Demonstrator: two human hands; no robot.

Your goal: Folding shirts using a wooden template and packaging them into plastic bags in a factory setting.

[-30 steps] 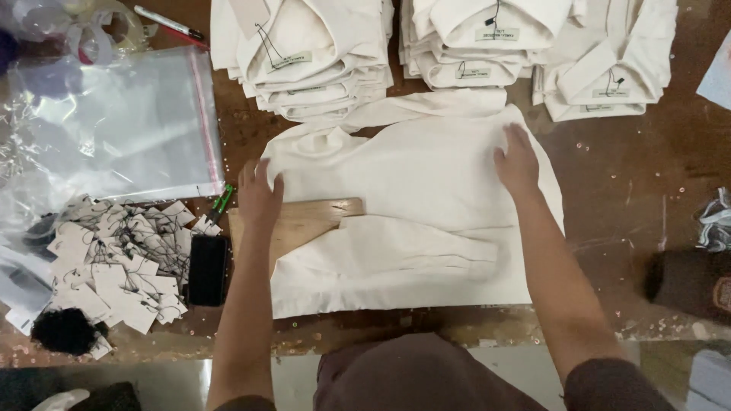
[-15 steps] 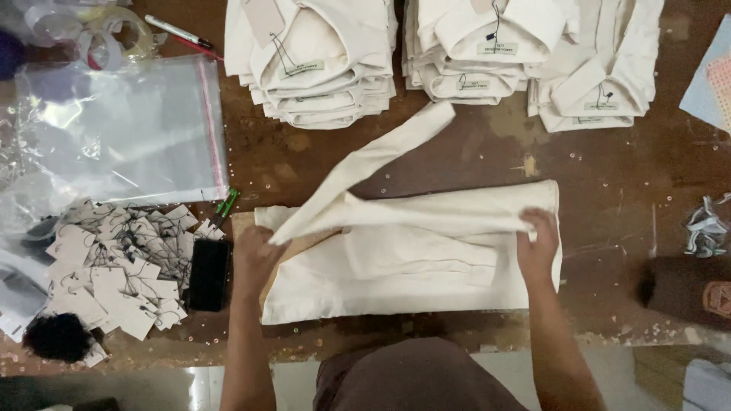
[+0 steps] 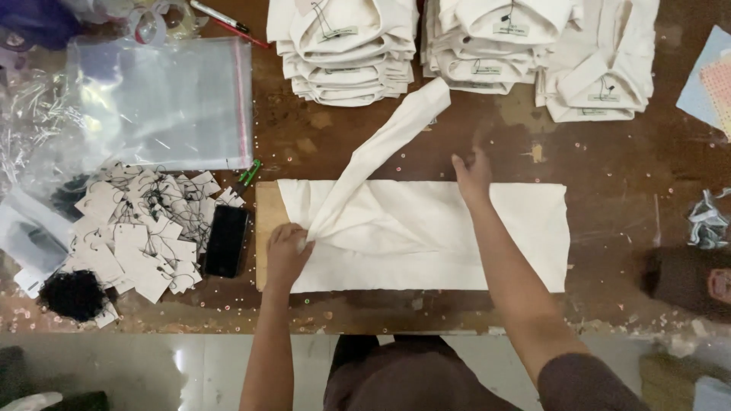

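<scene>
Two hands work one cream shirt [image 3: 426,236] lying on the table [image 3: 609,164]: left hand [image 3: 285,255] pinches the sleeve base, right hand [image 3: 472,176] presses open-palmed; best keep the sleeve [image 3: 392,141] taut, folding.

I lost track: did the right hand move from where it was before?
Yes. The right hand moved left, from the cream shirt's right edge to its top edge, nearer the folded shirt stacks.

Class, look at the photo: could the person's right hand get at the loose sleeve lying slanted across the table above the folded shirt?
Probably yes. The right hand rests at the shirt's top edge, with only bare table between it and the sleeve. The left hand holds the sleeve's base.
</scene>
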